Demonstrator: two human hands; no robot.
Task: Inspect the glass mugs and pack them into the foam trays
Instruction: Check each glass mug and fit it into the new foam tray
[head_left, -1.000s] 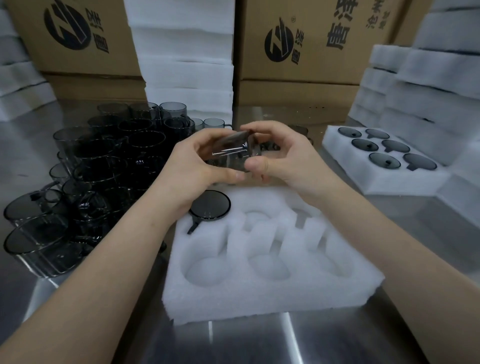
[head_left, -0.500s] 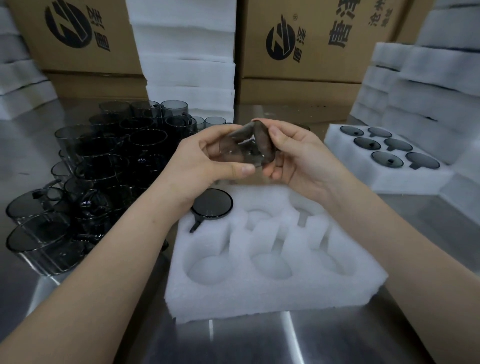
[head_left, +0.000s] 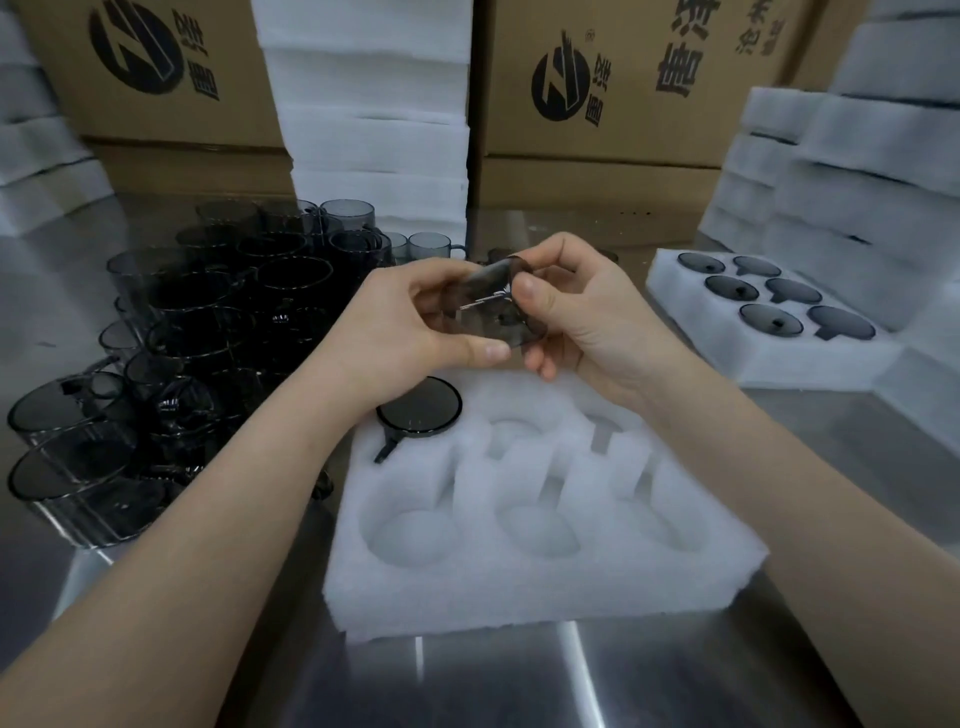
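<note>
A smoky grey glass mug (head_left: 485, 306) is held tilted above the table, gripped from both sides by my left hand (head_left: 410, 327) and my right hand (head_left: 587, 317). Below the hands lies a white foam tray (head_left: 540, 577) with round pockets. One mug (head_left: 420, 406) sits in its far left pocket; the other pockets in view hold nothing. A crowd of loose grey mugs (head_left: 208, 322) stands on the steel table at the left.
A second foam tray (head_left: 779, 364) with mugs in its pockets lies at the right. Stacks of foam trays (head_left: 374, 114) and cardboard boxes (head_left: 623, 93) line the back; more foam stacks (head_left: 852, 171) rise at the right. Bare steel table (head_left: 519, 686) shows in front.
The mug has been turned in my hands, from lying sideways to tilted with its rim toward my right hand. Both hands stayed above the tray.
</note>
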